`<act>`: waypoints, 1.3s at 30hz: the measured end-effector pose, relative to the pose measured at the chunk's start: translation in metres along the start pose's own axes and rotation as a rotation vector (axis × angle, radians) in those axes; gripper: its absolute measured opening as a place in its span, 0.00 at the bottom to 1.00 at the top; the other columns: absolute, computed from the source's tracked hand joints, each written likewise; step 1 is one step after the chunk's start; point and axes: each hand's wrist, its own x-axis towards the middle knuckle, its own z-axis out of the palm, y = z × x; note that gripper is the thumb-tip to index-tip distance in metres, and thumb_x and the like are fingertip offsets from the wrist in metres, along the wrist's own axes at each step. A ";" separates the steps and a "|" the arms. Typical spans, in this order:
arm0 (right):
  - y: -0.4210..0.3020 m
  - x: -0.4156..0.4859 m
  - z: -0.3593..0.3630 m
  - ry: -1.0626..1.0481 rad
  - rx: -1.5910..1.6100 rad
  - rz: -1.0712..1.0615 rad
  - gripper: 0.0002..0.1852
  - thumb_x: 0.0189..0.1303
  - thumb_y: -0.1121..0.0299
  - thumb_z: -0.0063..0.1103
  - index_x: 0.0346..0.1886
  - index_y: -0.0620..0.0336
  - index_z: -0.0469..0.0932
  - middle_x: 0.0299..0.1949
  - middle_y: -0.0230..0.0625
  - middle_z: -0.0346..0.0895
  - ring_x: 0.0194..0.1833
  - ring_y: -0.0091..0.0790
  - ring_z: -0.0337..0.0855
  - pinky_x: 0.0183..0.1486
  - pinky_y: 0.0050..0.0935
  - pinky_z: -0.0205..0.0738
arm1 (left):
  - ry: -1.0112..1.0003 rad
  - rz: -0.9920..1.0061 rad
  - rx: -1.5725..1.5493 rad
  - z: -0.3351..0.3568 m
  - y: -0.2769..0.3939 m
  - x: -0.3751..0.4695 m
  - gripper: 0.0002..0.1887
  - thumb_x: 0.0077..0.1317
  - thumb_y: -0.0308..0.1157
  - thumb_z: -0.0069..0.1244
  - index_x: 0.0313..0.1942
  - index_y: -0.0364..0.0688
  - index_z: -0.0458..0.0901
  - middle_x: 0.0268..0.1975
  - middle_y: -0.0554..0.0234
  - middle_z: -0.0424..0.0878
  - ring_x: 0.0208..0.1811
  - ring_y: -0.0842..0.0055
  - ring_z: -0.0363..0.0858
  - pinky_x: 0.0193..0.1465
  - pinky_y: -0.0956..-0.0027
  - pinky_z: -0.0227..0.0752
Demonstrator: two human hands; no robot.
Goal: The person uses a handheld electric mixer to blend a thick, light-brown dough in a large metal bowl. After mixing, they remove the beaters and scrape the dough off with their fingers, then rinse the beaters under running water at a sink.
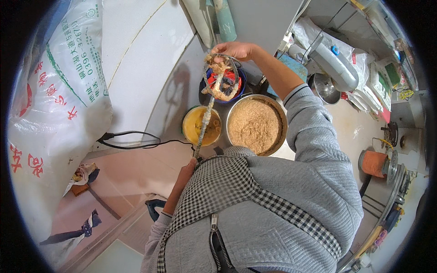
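My left hand (188, 170) is closed around the lower end of a long shaft (205, 123) wrapped in worn tape. At the shaft's far end is a looped metal mixing head (236, 76) with tan, sticky paste (218, 70) clinging to it. My right hand (234, 51) is at the top of this loop, its fingers on the paste and partly hidden by it. Beneath the loop stands a blue bucket (243, 91) with red and dark plastic inside. A large metal pot (285, 117) of tan, lumpy paste (256, 123) stands nearer me, beside a bucket of yellow liquid (196, 124).
A black power cable (146, 146) runs from the left towards my left hand. A big white plastic sack (68, 112) fills the left side. On the right are a metal bowl (326, 89), a grey metal appliance (336, 65) and an orange-wrapped object (374, 163). Rolled sheets (223, 20) stand ahead.
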 end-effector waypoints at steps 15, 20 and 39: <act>-0.008 0.002 0.010 0.238 -0.246 0.030 0.06 0.63 0.69 0.64 0.36 0.61 0.85 0.32 0.25 0.82 0.33 0.21 0.78 0.37 0.27 0.75 | 0.045 -0.079 -0.039 0.005 -0.004 -0.003 0.39 0.77 0.65 0.38 0.36 0.30 0.82 0.31 0.59 0.82 0.35 0.74 0.75 0.41 0.63 0.71; 0.005 0.010 0.006 0.363 -0.321 -0.019 0.06 0.63 0.69 0.63 0.35 0.61 0.84 0.30 0.24 0.80 0.32 0.22 0.76 0.35 0.28 0.74 | 0.007 -0.082 -0.036 0.003 -0.011 0.011 0.39 0.77 0.65 0.38 0.39 0.30 0.83 0.34 0.56 0.85 0.38 0.73 0.79 0.44 0.64 0.72; -0.009 -0.022 0.000 0.014 0.089 0.059 0.27 0.56 0.62 0.79 0.58 0.61 0.80 0.49 0.32 0.85 0.45 0.25 0.83 0.47 0.27 0.82 | 0.009 -0.044 -0.069 0.003 0.001 -0.001 0.40 0.77 0.66 0.37 0.36 0.31 0.83 0.32 0.59 0.83 0.36 0.73 0.76 0.41 0.62 0.71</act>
